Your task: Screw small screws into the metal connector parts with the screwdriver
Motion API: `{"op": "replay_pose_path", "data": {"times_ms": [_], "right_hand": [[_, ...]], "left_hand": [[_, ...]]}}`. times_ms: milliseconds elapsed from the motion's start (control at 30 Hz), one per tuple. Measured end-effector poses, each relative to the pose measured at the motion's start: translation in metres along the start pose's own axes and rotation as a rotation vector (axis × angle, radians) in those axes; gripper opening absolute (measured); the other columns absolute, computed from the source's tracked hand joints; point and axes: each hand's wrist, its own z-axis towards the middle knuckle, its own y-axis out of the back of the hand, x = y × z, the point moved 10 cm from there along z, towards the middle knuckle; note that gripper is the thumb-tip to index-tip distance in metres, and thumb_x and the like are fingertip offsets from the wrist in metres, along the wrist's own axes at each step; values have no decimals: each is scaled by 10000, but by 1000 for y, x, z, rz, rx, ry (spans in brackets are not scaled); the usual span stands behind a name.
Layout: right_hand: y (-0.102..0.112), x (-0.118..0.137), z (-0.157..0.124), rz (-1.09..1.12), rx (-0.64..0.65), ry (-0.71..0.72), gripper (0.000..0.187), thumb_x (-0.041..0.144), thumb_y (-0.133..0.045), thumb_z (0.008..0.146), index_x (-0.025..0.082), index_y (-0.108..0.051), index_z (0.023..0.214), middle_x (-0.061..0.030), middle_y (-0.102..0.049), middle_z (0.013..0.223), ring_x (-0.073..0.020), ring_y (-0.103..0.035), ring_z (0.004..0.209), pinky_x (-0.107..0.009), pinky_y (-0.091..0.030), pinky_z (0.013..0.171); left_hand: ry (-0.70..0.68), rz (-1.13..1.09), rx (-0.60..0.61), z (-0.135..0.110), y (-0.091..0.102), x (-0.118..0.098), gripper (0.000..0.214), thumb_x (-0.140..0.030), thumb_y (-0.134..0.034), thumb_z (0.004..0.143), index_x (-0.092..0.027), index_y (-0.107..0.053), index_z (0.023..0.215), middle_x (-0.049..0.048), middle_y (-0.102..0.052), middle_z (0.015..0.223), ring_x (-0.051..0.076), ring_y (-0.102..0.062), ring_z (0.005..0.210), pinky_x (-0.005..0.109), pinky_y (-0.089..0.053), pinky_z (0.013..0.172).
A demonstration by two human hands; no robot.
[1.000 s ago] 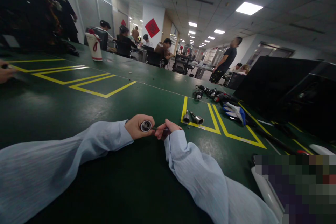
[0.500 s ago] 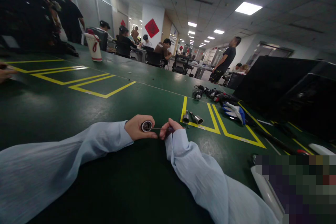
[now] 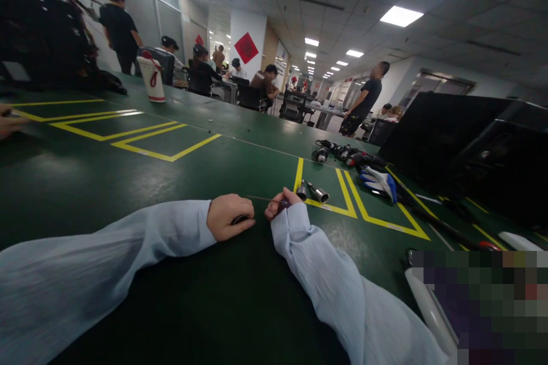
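Observation:
My left hand (image 3: 229, 217) is closed around a round, hollow metal part (image 3: 240, 219); only its dark opening shows beneath the fingers. A thin, screwdriver-like tool (image 3: 261, 199) sticks out leftward from my right hand (image 3: 280, 205), whose fingers are wrapped round its handle end. The tool's tip reaches just above and behind the left knuckles, apart from the metal part's visible opening. Beyond the right hand, a short metal cylinder (image 3: 302, 190) and a second metal cylinder (image 3: 319, 192) with a narrow stem lie within a yellow-taped outline.
Yellow tape marks the green table (image 3: 171, 182). Farther right lie dark cabled devices (image 3: 336, 151) and blue-white gloves (image 3: 380, 182). A white cup (image 3: 153, 80) stands at the back left. Another person's hand (image 3: 9, 122) shows at the left edge. People sit and stand beyond.
My left hand has rolled over, turning the metal part's opening downward. The tool's shaft has come away from that opening and now sits higher.

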Motion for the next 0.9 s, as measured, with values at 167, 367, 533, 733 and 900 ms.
{"op": "replay_pose_path", "data": {"times_ms": [167, 367, 533, 733, 900], "right_hand": [[13, 2, 9, -27, -53, -42, 515, 261, -300, 845, 161, -520, 391, -12, -455, 307, -86, -379, 295, -215, -265, 367], [21, 8, 11, -46, -92, 1, 399, 286, -414, 800, 166, -511, 432, 10, -464, 333, -80, -391, 320, -209, -293, 382], [21, 6, 10, -20, -96, -16, 441, 245, -363, 822, 150, -537, 429, -10, -483, 330, -79, -403, 315, -202, -293, 366], [20, 9, 8, -24, -112, 7, 414, 246, -399, 809, 146, -538, 432, -6, -482, 332, -77, -415, 319, -198, -304, 368], [21, 6, 8, -31, -104, -12, 376, 254, -432, 794, 150, -537, 448, -1, -495, 346, -77, -426, 330, -199, -324, 376]], "left_hand": [[-91, 246, 64, -1, -4, -26, 202, -238, -390, 798, -174, -508, 646, 19, -523, 615, 137, -491, 554, 293, -322, 534], [-136, 277, 118, -1, -11, -69, 151, -231, -442, 761, -178, -492, 629, 24, -535, 624, 140, -477, 547, 308, -308, 524], [-198, 351, 111, 1, -16, -105, 163, -261, -474, 750, -190, -484, 604, 18, -520, 594, 155, -455, 521, 328, -295, 500], [-268, 445, 95, 4, -12, -124, 114, -240, -519, 707, -179, -509, 612, 38, -521, 604, 146, -425, 509, 340, -285, 491], [-310, 502, 96, 4, -12, -131, 107, -263, -533, 709, -176, -547, 648, 35, -529, 597, 145, -418, 507, 342, -277, 494]]}}
